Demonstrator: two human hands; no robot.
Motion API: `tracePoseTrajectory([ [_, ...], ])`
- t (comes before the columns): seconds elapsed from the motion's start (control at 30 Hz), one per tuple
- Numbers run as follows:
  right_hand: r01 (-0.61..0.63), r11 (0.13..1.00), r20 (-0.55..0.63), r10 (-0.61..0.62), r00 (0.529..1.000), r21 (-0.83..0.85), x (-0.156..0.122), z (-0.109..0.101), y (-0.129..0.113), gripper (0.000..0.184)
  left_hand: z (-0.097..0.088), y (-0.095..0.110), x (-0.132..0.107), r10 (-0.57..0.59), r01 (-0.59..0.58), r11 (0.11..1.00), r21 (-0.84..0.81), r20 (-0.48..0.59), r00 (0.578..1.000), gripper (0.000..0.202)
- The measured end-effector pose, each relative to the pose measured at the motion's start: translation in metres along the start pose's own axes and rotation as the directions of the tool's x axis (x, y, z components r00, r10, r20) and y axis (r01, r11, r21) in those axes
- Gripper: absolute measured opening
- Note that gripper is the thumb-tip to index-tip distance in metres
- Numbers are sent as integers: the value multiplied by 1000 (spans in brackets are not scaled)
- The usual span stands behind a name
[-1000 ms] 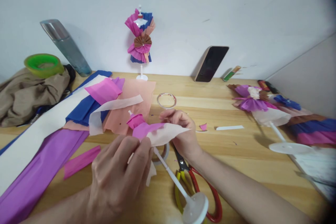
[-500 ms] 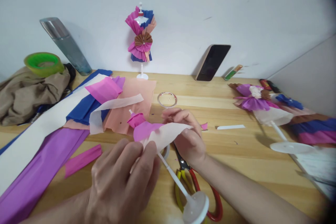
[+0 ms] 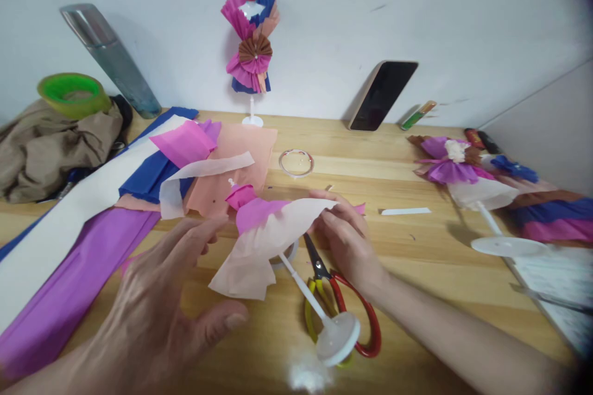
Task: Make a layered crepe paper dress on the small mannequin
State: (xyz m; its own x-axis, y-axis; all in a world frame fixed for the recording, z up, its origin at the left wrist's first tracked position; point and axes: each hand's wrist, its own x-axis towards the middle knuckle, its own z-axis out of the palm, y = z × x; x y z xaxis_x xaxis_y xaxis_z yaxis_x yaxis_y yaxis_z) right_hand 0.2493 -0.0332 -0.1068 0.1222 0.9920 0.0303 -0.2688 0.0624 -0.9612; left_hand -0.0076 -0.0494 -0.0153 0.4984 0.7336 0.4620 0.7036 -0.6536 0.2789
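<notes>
A small white dress form (image 3: 301, 287) on a round base lies tilted above the table, dressed in crepe paper: a pink top (image 3: 241, 196), a purple layer and a pale, off-white skirt (image 3: 259, 237). My right hand (image 3: 347, 231) pinches the skirt's right edge between thumb and fingers. To the left of the skirt, my left hand (image 3: 171, 290) is open, its thumb and fingers spread apart and clear of the paper. Under the dress form lie scissors (image 3: 319, 268) with red and yellow handles. A roll of clear tape (image 3: 291, 253) is partly hidden behind the skirt.
Crepe paper strips in purple (image 3: 88, 284), white (image 3: 92, 191) and blue cover the left side. A finished dress form (image 3: 252, 49) stands at the wall, beside a leaning phone (image 3: 384, 95). Another dressed form (image 3: 463, 179) lies on the right. A bracelet-like ring (image 3: 296, 162) rests mid-table.
My left hand has let go of the pale skirt and moved left, opening out. The skirt's left part now hangs free. My right hand has closed on the skirt's right edge.
</notes>
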Motion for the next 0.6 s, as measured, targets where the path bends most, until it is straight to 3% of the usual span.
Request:
tracePoseTrajectory([
  [0.07, -78, 982, 40, 86, 996, -170, -13, -10, -6, 25, 2, -4, -9, -47, 47, 999, -8, 6, 999, 56],
  [0.13, -71, 919, 156, 141, 978, -388, -25, -11, -18, 30, 5, -8, -17, -105, 106, 993, -42, 25, 994, 52],
  [0.23, 148, 661, 310, 135, 941, -736, -36, 4, -36, 24, 7, -15, -26, -164, 172, 975, -142, 65, 984, 41],
  [0.33, 253, 429, 361, 194, 912, -867, -36, 24, -41, 26, 9, -18, -30, -188, 202, 948, -247, 81, 979, 31],
  [0.4, 260, 344, 348, 226, 910, -902, -33, 33, -37, 28, 11, -19, -31, -196, 206, 937, -283, 63, 979, 27],
  [0.5, 250, 353, 346, 241, 906, -901, -31, 34, -29, 27, 13, -19, -34, -217, 213, 926, -311, 23, 976, 21],
  [0.6, 255, 493, 372, 155, 915, -832, -33, 30, -24, 26, 14, -22, -35, -255, 241, 911, -335, 1, 967, 17],
])
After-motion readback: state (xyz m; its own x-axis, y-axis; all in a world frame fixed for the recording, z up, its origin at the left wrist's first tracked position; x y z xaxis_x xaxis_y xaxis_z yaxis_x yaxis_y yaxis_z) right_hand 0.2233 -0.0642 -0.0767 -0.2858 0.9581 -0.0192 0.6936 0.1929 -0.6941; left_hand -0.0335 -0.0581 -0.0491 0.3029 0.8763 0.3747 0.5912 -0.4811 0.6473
